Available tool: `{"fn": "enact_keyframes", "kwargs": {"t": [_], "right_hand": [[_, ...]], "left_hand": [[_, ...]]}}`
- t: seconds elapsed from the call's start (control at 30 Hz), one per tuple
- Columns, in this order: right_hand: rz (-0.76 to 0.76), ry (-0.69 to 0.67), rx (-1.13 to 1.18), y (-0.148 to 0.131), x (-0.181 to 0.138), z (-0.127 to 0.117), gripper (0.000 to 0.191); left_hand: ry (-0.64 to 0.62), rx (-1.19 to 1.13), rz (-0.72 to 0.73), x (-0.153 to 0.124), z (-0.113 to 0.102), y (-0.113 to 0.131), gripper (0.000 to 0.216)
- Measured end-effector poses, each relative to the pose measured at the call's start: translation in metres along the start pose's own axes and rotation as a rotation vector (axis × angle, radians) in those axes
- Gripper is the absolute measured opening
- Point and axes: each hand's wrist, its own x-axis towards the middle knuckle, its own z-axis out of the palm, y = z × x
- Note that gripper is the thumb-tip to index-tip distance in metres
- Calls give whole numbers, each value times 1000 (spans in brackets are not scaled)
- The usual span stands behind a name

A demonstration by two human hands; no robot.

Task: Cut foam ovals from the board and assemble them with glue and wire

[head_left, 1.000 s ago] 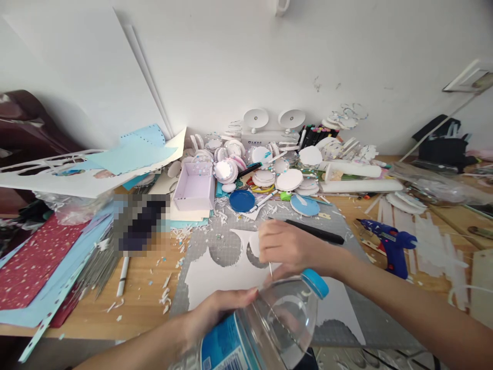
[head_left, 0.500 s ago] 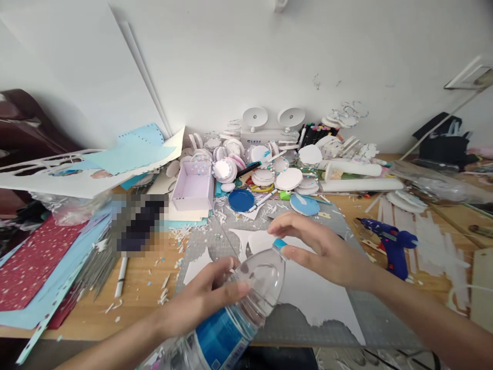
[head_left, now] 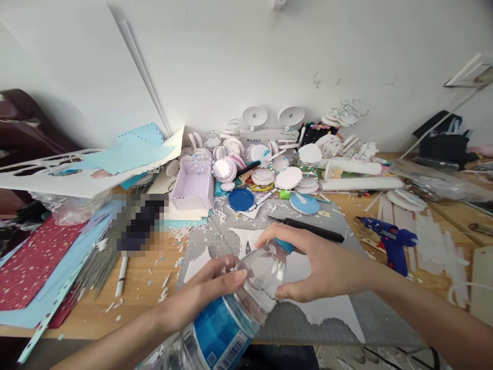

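A clear plastic bottle with a blue label and a blue cap lies tilted over the near edge of the table, neck pointing away from me. My left hand grips its shoulder from the left. My right hand wraps around the neck and cap end, fingers curled over the top and thumb under. Beneath them lies a grey cutting mat with a cut white sheet.
A blue glue gun lies at the right. A black pen rests on the mat. Behind are a blue lid, a pale open box, several white paper discs, markers and paper scraps. Coloured sheets pile at left.
The bottle swung from pointing right to pointing away from me. My right hand went from a pinch above the mat to spread fingers at the cap, and now closes round the neck.
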Motion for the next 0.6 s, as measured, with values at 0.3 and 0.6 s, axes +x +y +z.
{"fn": "enact_keyframes", "kwargs": {"t": [0.3,0.6], "right_hand": [[32,-50,25,-3,-1,3,54],[-74,206,139,-3,19,21,13]], "left_hand": [[-16,236,71,-4,3,5,46],[6,843,35,2,10,10,60]]}}
